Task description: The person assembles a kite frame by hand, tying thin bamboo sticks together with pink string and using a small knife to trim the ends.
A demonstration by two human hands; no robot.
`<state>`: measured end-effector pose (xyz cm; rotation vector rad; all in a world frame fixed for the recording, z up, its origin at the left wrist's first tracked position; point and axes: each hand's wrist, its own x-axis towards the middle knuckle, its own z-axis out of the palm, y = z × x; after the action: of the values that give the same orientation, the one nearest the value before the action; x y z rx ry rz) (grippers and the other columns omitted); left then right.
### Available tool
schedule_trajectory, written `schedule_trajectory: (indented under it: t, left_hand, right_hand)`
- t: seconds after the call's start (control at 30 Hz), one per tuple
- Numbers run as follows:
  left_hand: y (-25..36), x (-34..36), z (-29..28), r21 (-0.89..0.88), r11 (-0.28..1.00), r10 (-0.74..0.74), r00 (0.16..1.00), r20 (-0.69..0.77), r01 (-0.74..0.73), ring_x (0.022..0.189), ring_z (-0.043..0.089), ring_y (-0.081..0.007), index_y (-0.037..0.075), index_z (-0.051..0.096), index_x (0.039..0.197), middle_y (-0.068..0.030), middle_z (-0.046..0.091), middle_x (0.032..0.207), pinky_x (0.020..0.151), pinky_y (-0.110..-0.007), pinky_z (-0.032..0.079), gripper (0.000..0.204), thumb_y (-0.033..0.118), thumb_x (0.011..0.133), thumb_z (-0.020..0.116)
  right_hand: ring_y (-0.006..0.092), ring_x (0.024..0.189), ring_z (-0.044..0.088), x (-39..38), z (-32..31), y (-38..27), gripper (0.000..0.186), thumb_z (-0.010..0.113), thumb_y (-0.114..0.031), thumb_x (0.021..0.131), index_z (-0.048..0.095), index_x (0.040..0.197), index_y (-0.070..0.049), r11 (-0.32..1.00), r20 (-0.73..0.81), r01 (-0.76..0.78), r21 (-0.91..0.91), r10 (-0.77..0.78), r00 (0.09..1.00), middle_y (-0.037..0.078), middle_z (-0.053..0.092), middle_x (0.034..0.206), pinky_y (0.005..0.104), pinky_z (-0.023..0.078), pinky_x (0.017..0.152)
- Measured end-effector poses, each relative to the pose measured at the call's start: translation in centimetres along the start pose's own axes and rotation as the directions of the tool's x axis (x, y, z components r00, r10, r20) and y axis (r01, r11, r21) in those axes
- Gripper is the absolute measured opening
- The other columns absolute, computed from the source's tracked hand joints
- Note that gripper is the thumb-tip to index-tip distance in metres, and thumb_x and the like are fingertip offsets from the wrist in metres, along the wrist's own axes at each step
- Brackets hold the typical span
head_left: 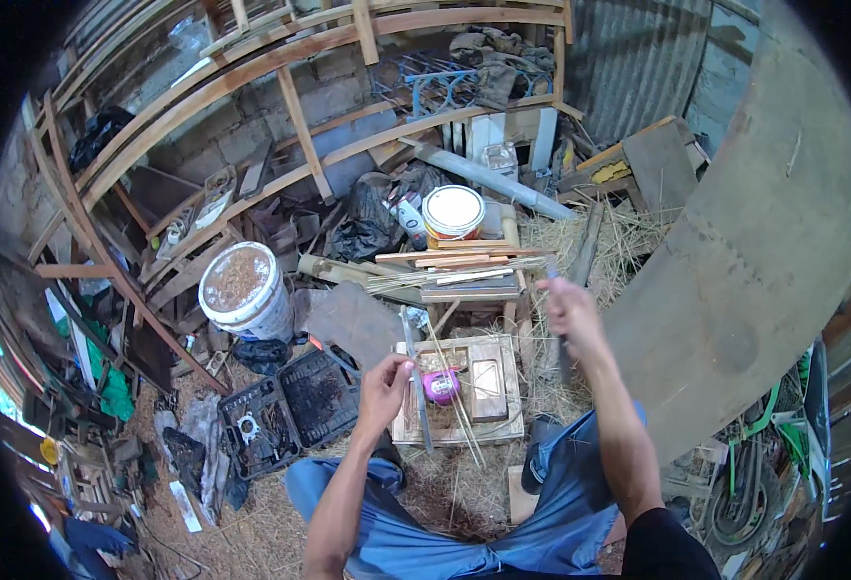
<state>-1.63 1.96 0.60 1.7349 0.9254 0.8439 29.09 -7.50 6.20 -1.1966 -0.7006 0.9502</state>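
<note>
A person in jeans [566, 483] works over a wooden board [511, 391] in a cluttered workshop, knees apart on either side of it. The left hand [383, 389] pinches a long grey strip [421, 411] near its middle, thumb against fingers, above the board's left side; whether the strip touches the wood cannot be told. The right hand [574, 317], raised beyond the right knee and well apart from the left, is curled into a fist around a slim tool [566, 360], whose kind is too blurred to tell. On the board, a pink object [439, 387] sits between the strip and a wooden block [487, 398], with thin pale sticks [465, 425] slanting between pink object and block. Just beyond, slats [464, 259] lie in a loose pile, a white-lidded tub [454, 211] behind them. An opened black case [317, 394] and a debris-topped bucket [244, 290] stand to the left; a broad sheet [735, 280] leans at right, beside scattered straw [629, 246].
</note>
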Motion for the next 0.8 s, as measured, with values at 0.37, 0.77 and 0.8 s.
schedule_trajectory:
  t: [0.37,0.77,0.8]
  left_hand:
    - [3.1,0.5,4.0,0.589,0.590,0.719,0.691,-0.072,-0.552,0.057,0.057,-0.0257,0.003,0.058,0.086,-0.0124,0.056,0.065,0.052,-0.036,0.044,0.011,0.000,0.079,0.066]
    - [2.1,-0.2,3.7,0.556,0.597,0.675,0.737,0.041,-0.578,0.065,0.057,-0.0284,0.004,0.058,0.089,-0.0108,0.058,0.072,0.056,-0.039,0.044,0.017,-0.003,0.075,0.065]
    - [2.0,-0.3,3.4,0.559,0.603,0.673,0.739,0.027,-0.570,0.065,0.057,-0.0284,0.004,0.058,0.089,-0.0108,0.058,0.072,0.056,-0.039,0.044,0.017,-0.003,0.075,0.065]
  right_hand:
    - [0.0025,0.047,0.037,-3.1,9.3,2.6,0.034,0.045,-0.030,0.099,0.052,0.118,-0.002,0.992,0.204,-0.104,0.070,0.088,0.975,0.000,0.051,0.064,0.0164,0.027,0.042]
    - [0.0035,0.045,0.037,-2.7,6.7,2.3,0.035,0.050,-0.031,0.096,0.062,0.094,0.001,0.988,0.138,-0.149,-0.038,0.153,0.979,-0.001,0.051,0.061,0.0199,0.029,0.040]
    - [0.0040,0.045,0.038,-2.7,6.9,2.0,0.033,0.052,-0.030,0.095,0.062,0.094,0.002,0.983,0.069,-0.160,-0.088,0.167,0.984,-0.001,0.051,0.061,0.0205,0.029,0.039]
